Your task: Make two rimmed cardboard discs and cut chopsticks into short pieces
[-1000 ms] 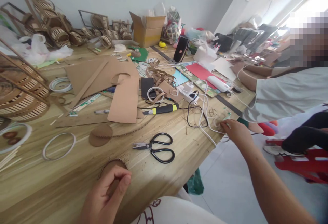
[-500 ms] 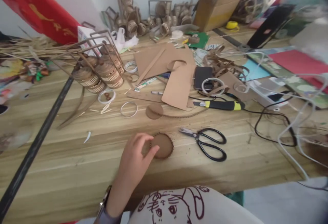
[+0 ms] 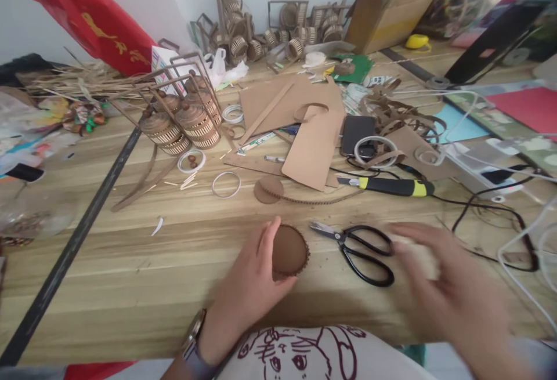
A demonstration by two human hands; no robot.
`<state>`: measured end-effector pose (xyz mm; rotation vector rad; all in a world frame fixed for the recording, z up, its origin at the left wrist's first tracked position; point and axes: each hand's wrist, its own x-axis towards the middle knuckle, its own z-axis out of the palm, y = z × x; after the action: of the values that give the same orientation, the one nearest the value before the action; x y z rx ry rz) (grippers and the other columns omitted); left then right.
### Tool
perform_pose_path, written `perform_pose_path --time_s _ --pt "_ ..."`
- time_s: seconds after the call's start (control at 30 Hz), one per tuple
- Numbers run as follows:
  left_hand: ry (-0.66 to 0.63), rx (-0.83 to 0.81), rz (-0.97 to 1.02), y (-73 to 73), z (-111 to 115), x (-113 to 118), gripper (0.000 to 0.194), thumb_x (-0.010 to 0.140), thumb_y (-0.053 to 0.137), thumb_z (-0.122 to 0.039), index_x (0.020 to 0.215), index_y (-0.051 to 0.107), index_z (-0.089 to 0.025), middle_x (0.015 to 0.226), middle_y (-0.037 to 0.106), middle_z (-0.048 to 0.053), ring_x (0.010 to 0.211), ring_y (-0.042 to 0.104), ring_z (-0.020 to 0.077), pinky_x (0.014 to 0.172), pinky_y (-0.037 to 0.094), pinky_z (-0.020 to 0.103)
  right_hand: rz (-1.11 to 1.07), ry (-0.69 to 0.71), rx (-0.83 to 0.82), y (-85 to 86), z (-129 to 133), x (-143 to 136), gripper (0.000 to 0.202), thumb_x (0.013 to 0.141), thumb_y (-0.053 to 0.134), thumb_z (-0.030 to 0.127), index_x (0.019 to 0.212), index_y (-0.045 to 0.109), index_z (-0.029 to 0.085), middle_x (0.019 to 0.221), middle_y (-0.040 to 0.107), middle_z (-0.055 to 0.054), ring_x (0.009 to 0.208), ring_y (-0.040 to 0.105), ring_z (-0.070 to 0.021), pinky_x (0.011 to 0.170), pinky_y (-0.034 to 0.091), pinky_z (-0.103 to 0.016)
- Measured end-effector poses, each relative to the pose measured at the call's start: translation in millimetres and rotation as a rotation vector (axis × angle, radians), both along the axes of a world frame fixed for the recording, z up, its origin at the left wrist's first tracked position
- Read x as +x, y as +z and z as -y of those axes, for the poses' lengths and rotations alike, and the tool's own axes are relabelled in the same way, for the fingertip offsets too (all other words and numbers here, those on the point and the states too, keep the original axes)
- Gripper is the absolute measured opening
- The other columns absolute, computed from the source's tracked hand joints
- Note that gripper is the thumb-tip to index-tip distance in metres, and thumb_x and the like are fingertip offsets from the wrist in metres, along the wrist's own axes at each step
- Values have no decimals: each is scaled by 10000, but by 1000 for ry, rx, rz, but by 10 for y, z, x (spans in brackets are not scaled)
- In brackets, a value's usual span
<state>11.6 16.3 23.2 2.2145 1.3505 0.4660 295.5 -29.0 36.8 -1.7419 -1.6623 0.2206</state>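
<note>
A shallow round brown cardboard piece [image 3: 289, 249] with a notched rim lies on the table near its front edge. My left hand [image 3: 250, 275] curls around its left side, thumb at the near edge and fingers at the far edge. To its right lie black-handled scissors [image 3: 342, 238], blades pointing left. My right hand [image 3: 452, 287] is smeared by motion just right of the scissors' handles, index finger and thumb toward them; whether it holds anything cannot be made out. Behind the round piece rests a flat brown disc [image 3: 268, 190], with a notched cardboard strip [image 3: 322, 201] running right from it.
A yellow-black utility knife [image 3: 391, 186] lies behind the scissors, near a cardboard sheet [image 3: 308, 154]. Small slatted baskets [image 3: 198, 122] stand at left beside a long black bar [image 3: 82, 229]. White rings [image 3: 226, 184] and loose cables [image 3: 517, 212] are also on the table.
My right hand has come into view from the right, beside the scissors. My left hand has moved closer around the notched round piece. The whole view has shifted slightly.
</note>
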Motion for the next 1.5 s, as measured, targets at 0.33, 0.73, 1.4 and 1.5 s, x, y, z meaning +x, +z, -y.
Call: perform_pose_path --time_s 0.33,0.73,1.4,1.5 --pt "-106 12 223 59 91 -30 1006 753 634 -9 1519 75 -345 1529 358 122 1401 369 291 1100 410 514 -349 463 -232 21 -504 -890 294 909 509 259 1181 618 231 940 750 -43 788 701 -166 681 567 -269" --pt "-79 -95 569 -4 7 72 1257 674 838 -432 1507 -103 -401 1605 197 154 1412 346 351 1096 388 570 -743 242 -279 39 -504 -1024 257 879 570 399 1021 704 231 982 767 -61 864 716 -188 729 585 -268" --pt "-109 -209 526 34 14 -42 1104 777 771 -371 1518 -47 -399 1632 83 123 1451 258 344 1115 352 588 -743 294 -264 81 -477 -953 296 876 579 298 1161 539 230 721 662 19 628 623 -130 570 506 -221" --pt "-56 -424 737 48 0 -17 1066 769 694 -583 1532 -11 -342 1598 219 163 1376 414 336 1049 463 511 -598 291 -171 79 -465 -952 248 869 574 251 1115 545 245 798 717 -3 737 686 -152 671 543 -251"
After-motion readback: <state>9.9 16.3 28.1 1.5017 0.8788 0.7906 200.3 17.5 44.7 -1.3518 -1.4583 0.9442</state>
